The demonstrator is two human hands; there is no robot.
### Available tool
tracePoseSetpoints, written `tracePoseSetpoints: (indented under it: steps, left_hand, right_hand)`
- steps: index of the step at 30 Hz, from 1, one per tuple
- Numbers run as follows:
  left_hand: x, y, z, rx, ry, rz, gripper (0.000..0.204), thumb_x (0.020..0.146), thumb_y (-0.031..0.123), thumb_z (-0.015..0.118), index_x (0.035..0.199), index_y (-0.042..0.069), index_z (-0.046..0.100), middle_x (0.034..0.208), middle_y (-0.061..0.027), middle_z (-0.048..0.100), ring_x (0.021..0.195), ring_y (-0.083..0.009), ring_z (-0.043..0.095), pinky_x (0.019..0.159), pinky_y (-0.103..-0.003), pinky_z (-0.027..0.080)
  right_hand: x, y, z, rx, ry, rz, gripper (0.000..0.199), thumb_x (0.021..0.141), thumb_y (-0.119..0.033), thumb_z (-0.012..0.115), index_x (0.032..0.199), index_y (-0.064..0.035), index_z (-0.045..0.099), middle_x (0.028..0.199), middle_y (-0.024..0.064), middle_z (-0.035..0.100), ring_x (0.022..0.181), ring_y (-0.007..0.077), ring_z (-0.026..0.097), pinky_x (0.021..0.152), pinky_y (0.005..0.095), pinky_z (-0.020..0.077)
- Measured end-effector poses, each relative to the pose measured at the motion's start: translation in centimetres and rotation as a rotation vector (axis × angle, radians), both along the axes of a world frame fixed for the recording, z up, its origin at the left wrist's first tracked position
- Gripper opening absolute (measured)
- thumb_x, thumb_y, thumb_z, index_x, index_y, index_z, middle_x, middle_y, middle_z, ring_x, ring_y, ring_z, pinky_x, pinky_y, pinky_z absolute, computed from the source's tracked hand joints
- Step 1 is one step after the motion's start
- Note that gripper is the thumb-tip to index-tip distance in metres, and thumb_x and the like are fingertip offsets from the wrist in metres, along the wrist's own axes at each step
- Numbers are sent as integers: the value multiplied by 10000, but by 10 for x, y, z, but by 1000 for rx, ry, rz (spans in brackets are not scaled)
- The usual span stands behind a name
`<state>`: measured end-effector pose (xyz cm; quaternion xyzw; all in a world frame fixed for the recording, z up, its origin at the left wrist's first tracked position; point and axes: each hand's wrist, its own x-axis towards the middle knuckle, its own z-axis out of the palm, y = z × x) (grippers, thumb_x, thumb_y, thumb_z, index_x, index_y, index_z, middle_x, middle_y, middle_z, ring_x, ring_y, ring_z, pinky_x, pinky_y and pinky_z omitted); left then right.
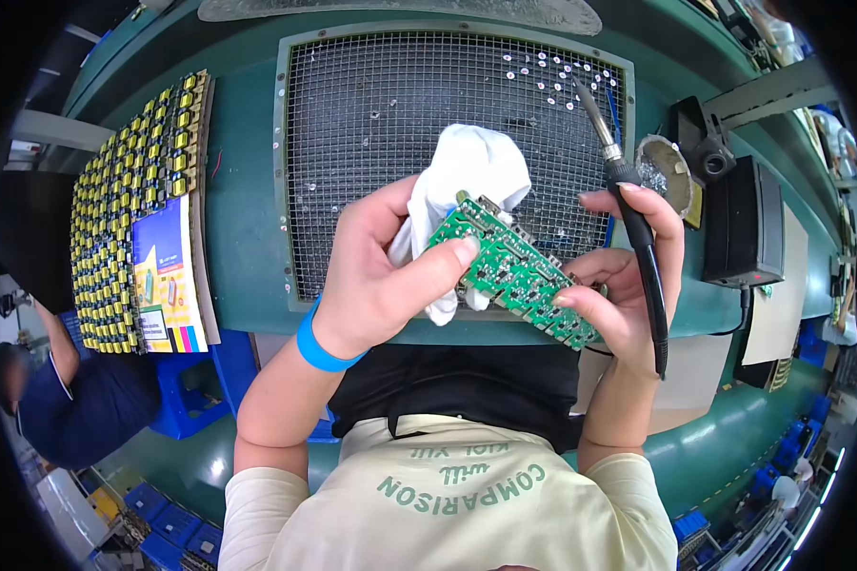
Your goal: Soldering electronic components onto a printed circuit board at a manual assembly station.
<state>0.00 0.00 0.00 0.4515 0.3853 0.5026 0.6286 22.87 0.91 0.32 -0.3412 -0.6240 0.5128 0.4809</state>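
Observation:
A green circuit board is held between both hands above the bench edge, its solder side up. My left hand grips the board's near left end with thumb on top and also holds a bunched white cloth behind it. My right hand supports the board's right end with its fingertips. A black-handled soldering iron lies between the right hand's fingers, its metal tip pointing up and away over the mesh.
A metal wire-mesh panel covers the green bench, with small solder bits at its top right. A tray of yellow and black components with a colourful leaflet lies at left. At right stand a tip-cleaner holder and a black box. Another person sits at lower left.

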Motion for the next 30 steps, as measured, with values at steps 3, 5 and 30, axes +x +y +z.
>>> tracePoseSetpoints:
  steps: [3,5,30]
  left_hand:
    - [2,1,-1,-92,-62,43,312,845,105,636,1123,-35,606,946,-47,665,826,-82,615,727,-231,501]
    - [1,3,-4,-91,-65,55,302,847,103,634,1115,-34,609,936,-42,664,815,-76,611,714,-228,498]
    - [4,3,-5,-118,-48,145,258,861,98,640,1085,-29,626,882,-8,652,760,-46,599,645,-214,487]
  right_hand:
    - [-5,4,-3,245,-145,-237,566,853,-286,710,1267,8,460,1092,218,612,745,244,665,803,377,541]
    - [3,1,-7,323,-40,-394,491,860,-275,699,1203,12,497,952,177,637,680,208,640,744,352,528]
    - [-20,-29,0,425,-105,-229,200,830,-125,694,956,5,610,614,44,593,436,134,488,432,266,385]
